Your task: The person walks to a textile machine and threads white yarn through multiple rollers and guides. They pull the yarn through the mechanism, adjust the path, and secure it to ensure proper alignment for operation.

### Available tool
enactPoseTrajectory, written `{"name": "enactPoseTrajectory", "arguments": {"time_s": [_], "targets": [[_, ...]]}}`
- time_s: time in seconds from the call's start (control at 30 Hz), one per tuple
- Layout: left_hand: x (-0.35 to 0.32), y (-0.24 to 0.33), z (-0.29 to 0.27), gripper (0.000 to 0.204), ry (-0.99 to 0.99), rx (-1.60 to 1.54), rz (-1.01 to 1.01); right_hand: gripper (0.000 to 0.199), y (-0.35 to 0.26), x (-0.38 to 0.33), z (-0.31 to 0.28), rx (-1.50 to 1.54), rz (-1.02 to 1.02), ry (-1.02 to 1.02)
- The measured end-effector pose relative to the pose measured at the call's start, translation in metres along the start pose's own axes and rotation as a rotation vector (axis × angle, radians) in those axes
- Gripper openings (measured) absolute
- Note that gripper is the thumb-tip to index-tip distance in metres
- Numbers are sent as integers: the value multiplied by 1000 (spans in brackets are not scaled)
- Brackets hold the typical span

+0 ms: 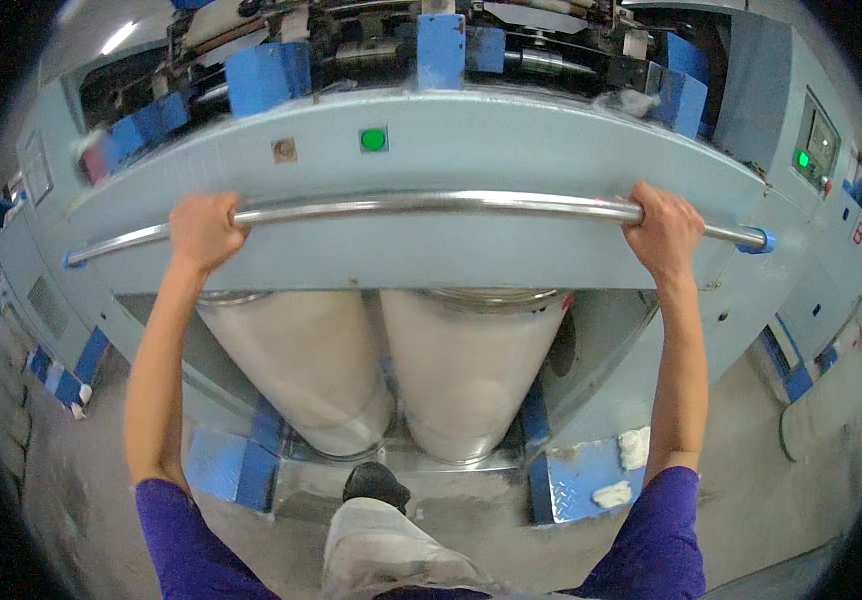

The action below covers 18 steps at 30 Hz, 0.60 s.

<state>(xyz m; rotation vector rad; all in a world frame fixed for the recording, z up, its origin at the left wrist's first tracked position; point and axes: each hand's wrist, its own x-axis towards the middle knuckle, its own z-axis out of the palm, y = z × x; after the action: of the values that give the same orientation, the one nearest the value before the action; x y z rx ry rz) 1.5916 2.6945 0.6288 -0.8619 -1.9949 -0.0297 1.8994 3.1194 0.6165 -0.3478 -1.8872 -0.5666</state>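
A shiny metal bar (431,202) runs across the front of a pale blue-grey machine (511,250), with a blue cap at each end. Around its left part my left hand (206,230) is wrapped in a fist. My right hand (665,228) grips the same bar near its right end. Both arms are stretched forward. Below the bar, in an opening of the machine, two tall whitish cans (301,360) stand side by side, with metal rims at the top. A green lit button (373,139) and a small brownish square fitting (284,150) sit on the panel above the bar.
Rollers and blue blocks (441,50) fill the machine's top. Blue metal footplates (581,485) flank the cans, with white fibre tufts (612,494) on the right one. A control screen (821,140) is at the right. My dark shoe (376,485) is before the cans.
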Motion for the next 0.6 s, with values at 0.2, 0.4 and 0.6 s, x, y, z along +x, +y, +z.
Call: {"name": "enactPoseTrajectory", "arguments": {"time_s": [0.2,0.4,0.6], "targets": [[6,-3,-19,13,-121,-297,74,22,-6,13,-11,50,27,-184],[11,-2,-27,10,-421,-378,-49,18,-6,24,-25,184,110,-406],[21,-6,-34,11,-627,-270,-22,23,7,46,-46,333,89,-791]]}}
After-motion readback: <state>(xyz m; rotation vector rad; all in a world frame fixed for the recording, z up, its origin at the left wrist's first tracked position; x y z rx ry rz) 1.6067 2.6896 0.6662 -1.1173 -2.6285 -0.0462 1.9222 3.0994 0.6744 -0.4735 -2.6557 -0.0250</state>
